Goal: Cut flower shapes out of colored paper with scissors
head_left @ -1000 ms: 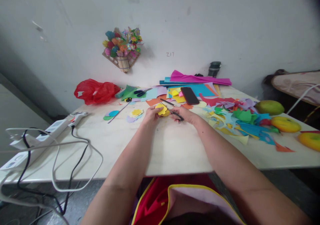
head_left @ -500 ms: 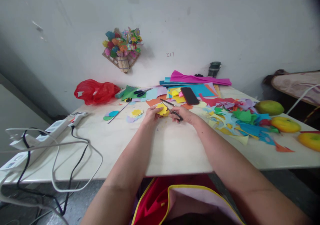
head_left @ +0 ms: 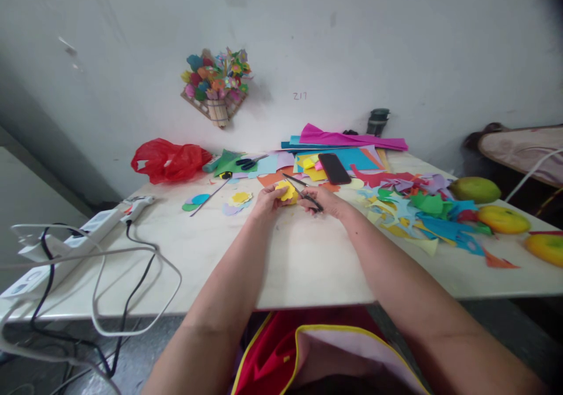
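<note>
Yellow flower [head_left: 287, 190] meets scissors [head_left: 313, 203]

Your left hand [head_left: 267, 201] pinches the flower over the table [head_left: 310, 266]; your right hand [head_left: 323, 201] grips the scissors, right at its edge. Basically the same hold as half a second ago. Phone [head_left: 334, 169] sits beyond, scraps [head_left: 433, 205] off right. Red bag [head_left: 170, 162] back left, contents unclear; wall basket [head_left: 217, 113] holds fake flowers [head_left: 214, 78].

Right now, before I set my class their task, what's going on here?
A person's left hand holds a yellow, scalloped flower shape, and the right hand grips black-handled scissors, with the blades at the flower's edge. Whether they are cutting, I cannot tell. Another yellow flower shape lies on the white table to the left, and a heap of multicoloured scraps lies to the right. A black rectangular phone rests farther back.
</note>
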A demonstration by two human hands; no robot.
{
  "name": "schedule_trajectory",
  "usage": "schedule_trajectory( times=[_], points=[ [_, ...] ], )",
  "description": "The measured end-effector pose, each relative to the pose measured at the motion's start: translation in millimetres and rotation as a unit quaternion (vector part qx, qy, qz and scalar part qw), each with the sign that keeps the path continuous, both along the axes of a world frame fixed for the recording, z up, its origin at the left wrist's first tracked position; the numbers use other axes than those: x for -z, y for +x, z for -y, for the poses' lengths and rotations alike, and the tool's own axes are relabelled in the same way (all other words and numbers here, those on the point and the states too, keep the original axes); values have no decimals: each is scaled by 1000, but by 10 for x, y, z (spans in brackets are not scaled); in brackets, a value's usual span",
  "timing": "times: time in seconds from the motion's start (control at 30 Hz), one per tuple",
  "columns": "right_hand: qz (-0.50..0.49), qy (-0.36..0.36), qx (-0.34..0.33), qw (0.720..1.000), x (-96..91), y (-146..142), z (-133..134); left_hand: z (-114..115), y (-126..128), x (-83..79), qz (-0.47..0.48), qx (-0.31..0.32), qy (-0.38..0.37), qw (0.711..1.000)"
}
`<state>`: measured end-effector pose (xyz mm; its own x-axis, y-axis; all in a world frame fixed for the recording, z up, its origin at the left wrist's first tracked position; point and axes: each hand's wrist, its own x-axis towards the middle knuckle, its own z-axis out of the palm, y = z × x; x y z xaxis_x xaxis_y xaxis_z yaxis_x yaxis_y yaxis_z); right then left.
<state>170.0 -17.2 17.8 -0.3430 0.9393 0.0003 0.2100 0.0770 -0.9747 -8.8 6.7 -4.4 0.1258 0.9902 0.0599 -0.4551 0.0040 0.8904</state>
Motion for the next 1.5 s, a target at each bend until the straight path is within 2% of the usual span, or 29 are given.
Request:
schedule_trajectory(
  times=[0.37,0.63,1.23,1.5],
  points=[
    [8,16,-14,1000,33,31,-23,-13,-3,17,-8,3,15,1000],
    [10,28,-23,999,110,53,-94,-19,-6,19,-28,-8,-4,1000],
    [10,17,7,1000,44,-14,-47,51,24,-41,-12,4,-14,1000],
    [2,17,10,1000,20,-30,-22,11,9,1,-11,-2,-14,1000]
  ],
)
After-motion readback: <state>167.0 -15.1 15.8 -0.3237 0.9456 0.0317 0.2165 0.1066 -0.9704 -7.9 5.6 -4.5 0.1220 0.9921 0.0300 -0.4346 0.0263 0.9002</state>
